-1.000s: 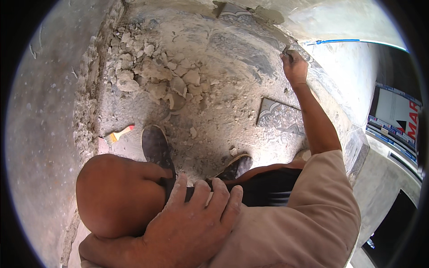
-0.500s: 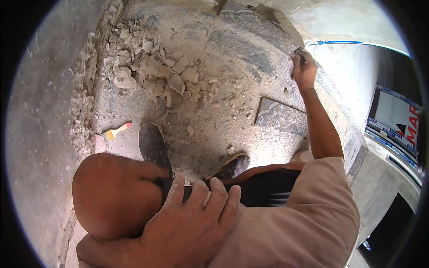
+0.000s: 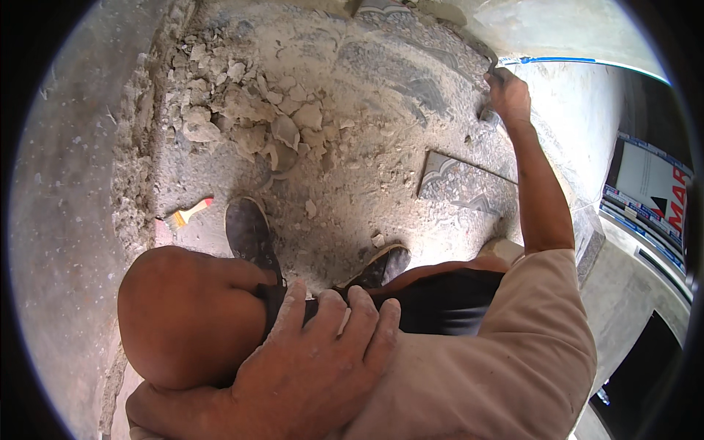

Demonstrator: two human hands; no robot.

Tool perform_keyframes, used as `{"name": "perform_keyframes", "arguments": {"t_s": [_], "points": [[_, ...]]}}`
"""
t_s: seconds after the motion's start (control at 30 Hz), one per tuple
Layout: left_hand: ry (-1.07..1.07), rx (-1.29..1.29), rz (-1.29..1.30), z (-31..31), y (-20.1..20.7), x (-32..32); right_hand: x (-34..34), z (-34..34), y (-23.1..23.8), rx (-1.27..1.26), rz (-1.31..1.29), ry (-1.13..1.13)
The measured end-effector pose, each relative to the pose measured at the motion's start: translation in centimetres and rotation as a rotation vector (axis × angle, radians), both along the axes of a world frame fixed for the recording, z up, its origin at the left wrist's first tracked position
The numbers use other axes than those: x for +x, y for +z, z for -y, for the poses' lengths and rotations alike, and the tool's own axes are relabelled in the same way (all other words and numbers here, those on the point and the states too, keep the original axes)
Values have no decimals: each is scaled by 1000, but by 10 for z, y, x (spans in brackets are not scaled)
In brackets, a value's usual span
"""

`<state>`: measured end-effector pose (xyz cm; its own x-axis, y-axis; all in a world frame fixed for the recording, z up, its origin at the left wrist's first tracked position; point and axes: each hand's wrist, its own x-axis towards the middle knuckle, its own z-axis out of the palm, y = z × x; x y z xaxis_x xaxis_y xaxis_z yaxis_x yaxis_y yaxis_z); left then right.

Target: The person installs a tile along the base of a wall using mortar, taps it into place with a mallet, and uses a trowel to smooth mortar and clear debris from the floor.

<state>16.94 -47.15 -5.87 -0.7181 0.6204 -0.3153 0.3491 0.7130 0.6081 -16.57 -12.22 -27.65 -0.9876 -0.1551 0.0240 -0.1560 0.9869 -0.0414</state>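
Observation:
My right hand (image 3: pixel 510 100) reaches out to the far right, by the foot of the wall. Its fingers are closed around a slim dark tool (image 3: pixel 493 64), whose kind I cannot make out; a thin end sticks out beyond the fingers. Just below the hand is a small greyish lump or tool part (image 3: pixel 487 115), too unclear to name. My left hand (image 3: pixel 323 359) lies across my body near the bent knee, dusty, fingers spread, holding nothing. Nearest the right forearm, a patterned grey tile (image 3: pixel 462 180) lies on the dusty floor.
Broken mortar chunks (image 3: pixel 253 125) are heaped at the upper left. A paintbrush (image 3: pixel 192 211) with a pale, red-tipped handle lies near my left shoe (image 3: pixel 249 229). A rough broken edge (image 3: pixel 139 139) runs along the left. Boxes (image 3: pixel 649 194) are stacked at the far right.
My right hand has shifted slightly up and right along the wall's foot, and the dark tool's end now shows beyond the fingers. My left hand stays in place.

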Motion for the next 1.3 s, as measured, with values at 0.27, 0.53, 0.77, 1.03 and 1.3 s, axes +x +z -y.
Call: {"name": "perform_keyframes", "arguments": {"t_s": [0.27, 0.53, 0.77, 1.03, 1.3], "points": [[15, -20, 14, 5, 1, 2, 26, -5, 44, -318, -37, 60], [77, -43, -70, 5, 0, 6, -1, 19, 21, -305, -89, 220], [114, -68, -89, 5, 4, 11, -2, 54, 10, -313, -115, 218], [114, -49, -96, 5, 3, 12, -6, 64, -6, -108, -54, 165], [99, -23, -119, 8, 0, 18, -1, 75, -36, -197, -117, 198]]}}
